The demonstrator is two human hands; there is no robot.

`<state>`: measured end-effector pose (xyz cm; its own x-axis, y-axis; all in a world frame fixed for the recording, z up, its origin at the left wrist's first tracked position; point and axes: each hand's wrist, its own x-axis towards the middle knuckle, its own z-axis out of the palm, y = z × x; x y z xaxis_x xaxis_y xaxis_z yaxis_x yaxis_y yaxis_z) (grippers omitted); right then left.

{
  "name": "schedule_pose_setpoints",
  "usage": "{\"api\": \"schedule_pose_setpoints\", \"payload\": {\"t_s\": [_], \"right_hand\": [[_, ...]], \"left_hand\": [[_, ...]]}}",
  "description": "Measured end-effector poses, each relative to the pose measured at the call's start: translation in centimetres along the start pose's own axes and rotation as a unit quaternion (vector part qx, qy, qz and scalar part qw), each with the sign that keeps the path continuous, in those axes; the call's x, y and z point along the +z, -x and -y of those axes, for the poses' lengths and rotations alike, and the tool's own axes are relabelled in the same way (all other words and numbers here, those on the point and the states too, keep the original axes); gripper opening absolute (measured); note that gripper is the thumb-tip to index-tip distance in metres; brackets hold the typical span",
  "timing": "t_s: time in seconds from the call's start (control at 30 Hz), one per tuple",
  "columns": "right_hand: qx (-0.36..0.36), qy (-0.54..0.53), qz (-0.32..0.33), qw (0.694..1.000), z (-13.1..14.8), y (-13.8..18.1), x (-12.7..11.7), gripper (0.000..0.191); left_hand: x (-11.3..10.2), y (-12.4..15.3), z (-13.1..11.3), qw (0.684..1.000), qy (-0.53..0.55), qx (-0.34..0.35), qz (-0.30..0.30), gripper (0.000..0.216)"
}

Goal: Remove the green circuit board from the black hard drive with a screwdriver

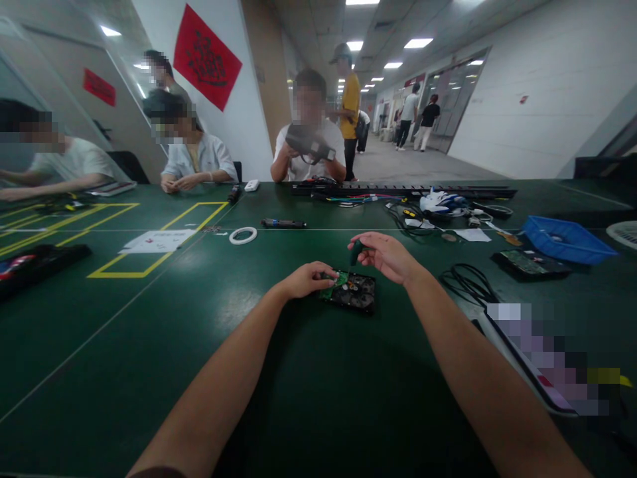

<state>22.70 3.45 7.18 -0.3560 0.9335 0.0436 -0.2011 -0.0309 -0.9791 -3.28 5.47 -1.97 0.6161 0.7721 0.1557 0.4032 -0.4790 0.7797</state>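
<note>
A hard drive point(365, 297) lies on the green table in front of me, a green circuit board point(339, 281) showing on its left part. My left hand point(309, 279) grips the drive's left edge, with fingertips on the board. Above the drive, my right hand point(383, 255) pinches the dark green handle of a screwdriver point(356, 253). The screwdriver points down, its thin shaft reaching towards the board; whether the tip touches a screw is too small to tell.
To the right are a second hard drive point(532, 263), a blue plastic tray point(567, 240), black cable point(468, 282) and a tablet-like device point(537, 358). A white tape ring point(243, 236) and a dark pen-like tool point(283, 224) lie ahead. A person point(309, 146) sits opposite, holding a black device.
</note>
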Motion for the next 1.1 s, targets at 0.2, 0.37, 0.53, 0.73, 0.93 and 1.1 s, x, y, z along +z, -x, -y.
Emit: {"api": "schedule_pose_setpoints", "payload": {"t_s": [0.2,0.37,0.53,0.73,0.93,1.1], "right_hand": [[-0.004,0.025,0.005,1.0,0.09,0.2,0.18,0.016],[-0.006,0.026,-0.012,1.0,0.04,0.11,0.23,0.019],[-0.003,0.033,-0.016,0.999,0.16,0.16,0.24,0.027],[-0.007,0.037,-0.003,0.999,0.04,0.09,0.21,0.02],[-0.006,0.01,0.004,1.0,-0.32,-0.15,-0.13,0.017],[0.004,-0.008,0.017,1.0,-0.34,-0.14,-0.13,0.017]], "left_hand": [[0.08,0.04,0.27,1.0,0.009,0.02,-0.004,0.031],[0.16,0.06,0.36,1.0,0.011,0.02,-0.002,0.031],[0.17,0.02,0.37,1.0,0.017,0.017,-0.001,0.031],[0.11,-0.03,0.36,1.0,0.019,0.024,-0.001,0.032],[0.1,0.0,0.32,1.0,0.004,0.018,-0.005,0.032],[0.13,-0.02,0.42,1.0,0.007,0.022,-0.005,0.032]]}}
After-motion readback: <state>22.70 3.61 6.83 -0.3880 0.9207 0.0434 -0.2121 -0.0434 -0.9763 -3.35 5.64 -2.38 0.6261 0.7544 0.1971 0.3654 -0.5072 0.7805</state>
